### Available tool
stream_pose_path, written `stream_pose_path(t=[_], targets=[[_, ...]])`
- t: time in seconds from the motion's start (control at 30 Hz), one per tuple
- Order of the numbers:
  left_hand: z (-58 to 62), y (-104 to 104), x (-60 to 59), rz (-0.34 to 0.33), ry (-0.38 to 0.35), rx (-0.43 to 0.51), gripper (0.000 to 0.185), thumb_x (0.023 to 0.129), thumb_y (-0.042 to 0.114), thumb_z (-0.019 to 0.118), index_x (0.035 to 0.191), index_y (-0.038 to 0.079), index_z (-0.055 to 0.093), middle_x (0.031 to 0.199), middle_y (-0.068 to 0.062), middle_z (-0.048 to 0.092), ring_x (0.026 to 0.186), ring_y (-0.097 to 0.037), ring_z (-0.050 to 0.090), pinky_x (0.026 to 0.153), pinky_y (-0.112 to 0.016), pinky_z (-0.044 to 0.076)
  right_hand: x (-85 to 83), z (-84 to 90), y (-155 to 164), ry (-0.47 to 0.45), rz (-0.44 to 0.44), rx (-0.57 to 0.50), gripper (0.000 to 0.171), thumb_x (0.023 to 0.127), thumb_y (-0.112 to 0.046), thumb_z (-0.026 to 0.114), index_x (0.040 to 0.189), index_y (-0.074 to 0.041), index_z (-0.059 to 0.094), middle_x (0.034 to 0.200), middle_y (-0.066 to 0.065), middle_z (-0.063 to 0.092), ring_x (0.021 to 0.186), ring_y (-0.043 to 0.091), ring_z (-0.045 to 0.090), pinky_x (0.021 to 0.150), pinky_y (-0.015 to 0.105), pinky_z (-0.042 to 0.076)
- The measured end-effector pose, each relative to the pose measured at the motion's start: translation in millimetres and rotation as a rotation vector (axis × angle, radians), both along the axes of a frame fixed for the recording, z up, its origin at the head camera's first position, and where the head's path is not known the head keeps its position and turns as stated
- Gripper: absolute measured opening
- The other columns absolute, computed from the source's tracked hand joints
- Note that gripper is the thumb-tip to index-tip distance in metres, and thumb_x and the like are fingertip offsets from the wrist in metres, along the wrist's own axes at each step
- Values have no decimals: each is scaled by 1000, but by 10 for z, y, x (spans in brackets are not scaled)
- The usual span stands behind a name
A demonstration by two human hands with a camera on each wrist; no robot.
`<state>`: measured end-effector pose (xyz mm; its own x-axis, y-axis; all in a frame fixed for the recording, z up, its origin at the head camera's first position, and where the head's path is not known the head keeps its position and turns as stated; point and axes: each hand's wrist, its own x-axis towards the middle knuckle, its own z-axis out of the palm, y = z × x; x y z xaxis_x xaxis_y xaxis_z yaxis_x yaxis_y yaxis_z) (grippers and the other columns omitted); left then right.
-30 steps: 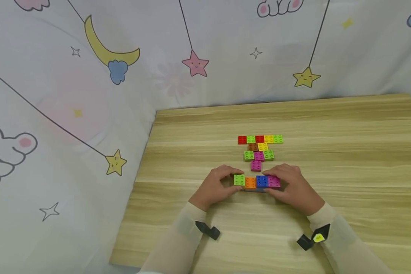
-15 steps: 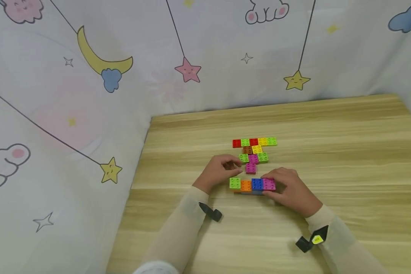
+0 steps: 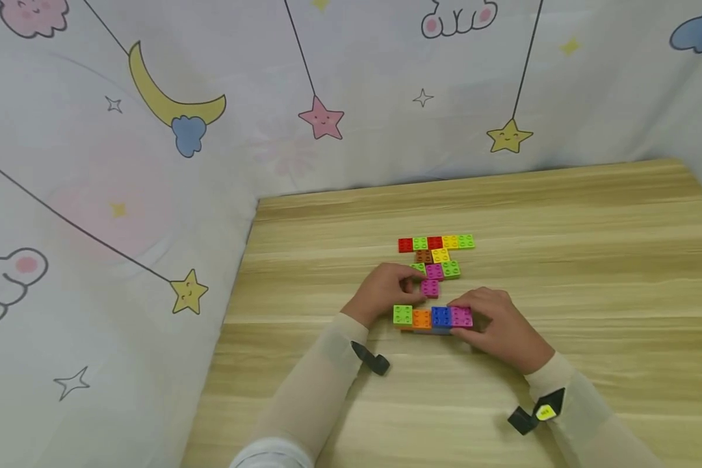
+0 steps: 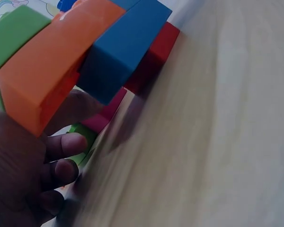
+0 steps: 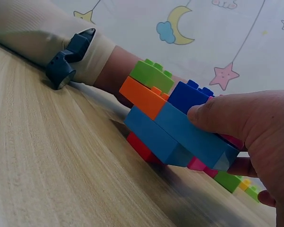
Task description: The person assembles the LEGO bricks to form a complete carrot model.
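Observation:
My right hand (image 3: 500,328) grips the right end of a stack of toy building bricks (image 3: 422,318), at the magenta brick (image 3: 461,316). Lime, orange and dark blue bricks top the rest of the stack. Lower layers show an orange brick (image 4: 61,66), blue bricks (image 5: 189,135) and a red brick (image 5: 142,147) at the bottom. Behind the stack, my left hand (image 3: 380,292) has thumb and forefinger at a loose pink brick (image 3: 429,288), seemingly pinching its left side. Its other fingers (image 4: 66,144) are curled. The exact contact is partly hidden.
Several loose bricks lie in rows beyond: lime and magenta ones (image 3: 434,271), a brown brick (image 3: 424,256) beside a yellow one, then a long multicoloured row (image 3: 435,242). The wooden table (image 3: 327,227) meets a patterned cloth (image 3: 386,143) at the back and left.
My left hand has let go of the stack's left end and moved behind it, rightward to the loose pink brick. My right hand keeps hold of the stack. The head view has shifted slightly.

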<state>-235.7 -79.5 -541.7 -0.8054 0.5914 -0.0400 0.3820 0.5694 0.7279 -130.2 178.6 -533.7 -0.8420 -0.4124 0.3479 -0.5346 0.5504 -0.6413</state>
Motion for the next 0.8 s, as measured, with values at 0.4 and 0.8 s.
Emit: stream_pose_path(t=[0.4, 0.8], targets=[[15, -55, 44, 44, 44, 63, 31, 84, 33, 87, 113, 25, 78, 90, 9, 64, 80, -12, 56, 71, -26, 50, 9, -5, -13, -16, -6, 10, 41, 78, -22, 93, 115, -23, 75, 109, -12, 74, 104, 12, 63, 91, 46, 41], [316, -335, 346, 80, 61, 310, 24, 88, 26, 84, 112, 26, 79, 89, -8, 68, 76, -18, 55, 63, -31, 46, 11, -5, -6, -44, -13, 14, 39, 80, -23, 92, 115, -23, 75, 110, -12, 74, 103, 13, 63, 92, 48, 42]])
